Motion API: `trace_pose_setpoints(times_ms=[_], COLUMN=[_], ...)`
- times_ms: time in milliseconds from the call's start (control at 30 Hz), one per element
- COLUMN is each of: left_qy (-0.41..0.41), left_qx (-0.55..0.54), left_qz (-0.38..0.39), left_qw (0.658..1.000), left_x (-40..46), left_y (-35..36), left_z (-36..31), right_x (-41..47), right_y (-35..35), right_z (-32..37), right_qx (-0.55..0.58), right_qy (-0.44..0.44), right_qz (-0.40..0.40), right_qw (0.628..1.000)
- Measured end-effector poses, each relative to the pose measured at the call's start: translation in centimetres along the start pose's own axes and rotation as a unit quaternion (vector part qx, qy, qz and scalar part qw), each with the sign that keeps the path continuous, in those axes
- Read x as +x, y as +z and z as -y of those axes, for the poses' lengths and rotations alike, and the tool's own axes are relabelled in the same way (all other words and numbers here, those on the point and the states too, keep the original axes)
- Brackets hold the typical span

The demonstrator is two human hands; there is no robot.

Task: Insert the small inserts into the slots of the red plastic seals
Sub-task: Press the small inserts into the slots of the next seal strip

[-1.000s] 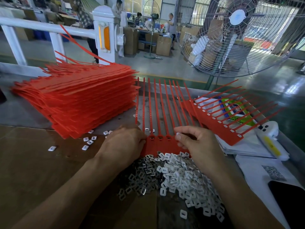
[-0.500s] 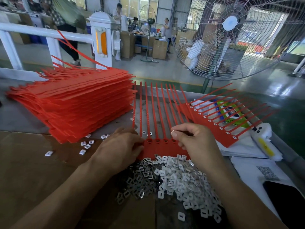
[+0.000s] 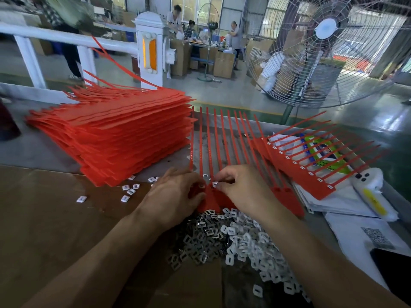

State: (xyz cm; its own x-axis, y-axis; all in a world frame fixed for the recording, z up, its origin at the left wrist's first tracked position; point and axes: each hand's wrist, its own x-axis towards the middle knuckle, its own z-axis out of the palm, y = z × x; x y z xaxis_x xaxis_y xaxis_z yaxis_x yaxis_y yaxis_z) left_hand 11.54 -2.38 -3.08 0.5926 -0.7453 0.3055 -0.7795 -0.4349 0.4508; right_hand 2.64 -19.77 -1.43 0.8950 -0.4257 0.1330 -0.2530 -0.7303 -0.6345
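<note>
Lengthwise, the strip of red seals (image 3: 213,200) under the hands points straight away from the person: its flat head band lies nearest, just beyond the heap of small inserts (image 3: 242,238), and its thin tails fan out toward the far table edge. The left hand (image 3: 175,196) rests on the band's left end with a white insert pinched at its curled fingertips. The right hand (image 3: 242,190) pinches another white insert between thumb and forefinger, right over the band's slots. Left of this strip rises a tall stack of red seal strips (image 3: 115,138), their tails reaching left and back. Right of it lies a finished strip (image 3: 298,172), white inserts showing in its slots, tails angled up to the right. That strip lies on papers (image 3: 333,203); a sheet with a QR code (image 3: 375,238) lies nearer the person, and no writing there can be read. A few loose inserts (image 3: 131,191) lie on brown cardboard (image 3: 55,218) left of the hands. Beyond the grey table stand a large floor fan (image 3: 322,52), a white railing (image 3: 66,37), and people among cardboard boxes in a workshop.
</note>
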Motion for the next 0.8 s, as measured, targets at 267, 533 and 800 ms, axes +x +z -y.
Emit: trace_pose_setpoints(times_ms=[267,533,800], left_qy=[-0.006,-0.004,-0.007], left_qx=[-0.003,-0.006,-0.007], left_qz=[0.002,0.001,0.002], left_qw=[1.0,1.0,1.0], left_x=[0.0,0.1,0.0], left_y=[0.2,0.2,0.2], left_z=[0.1,0.1,0.3], right_x=[0.1,-0.4,-1.9], right_y=[0.6,0.9,-0.4], right_z=[0.3,0.8,1.1], right_qx=[-0.062,-0.175,-0.3], right_qy=[-0.04,-0.091,-0.14], right_qz=[-0.001,-0.006,0.06], right_qw=[0.997,0.98,0.942])
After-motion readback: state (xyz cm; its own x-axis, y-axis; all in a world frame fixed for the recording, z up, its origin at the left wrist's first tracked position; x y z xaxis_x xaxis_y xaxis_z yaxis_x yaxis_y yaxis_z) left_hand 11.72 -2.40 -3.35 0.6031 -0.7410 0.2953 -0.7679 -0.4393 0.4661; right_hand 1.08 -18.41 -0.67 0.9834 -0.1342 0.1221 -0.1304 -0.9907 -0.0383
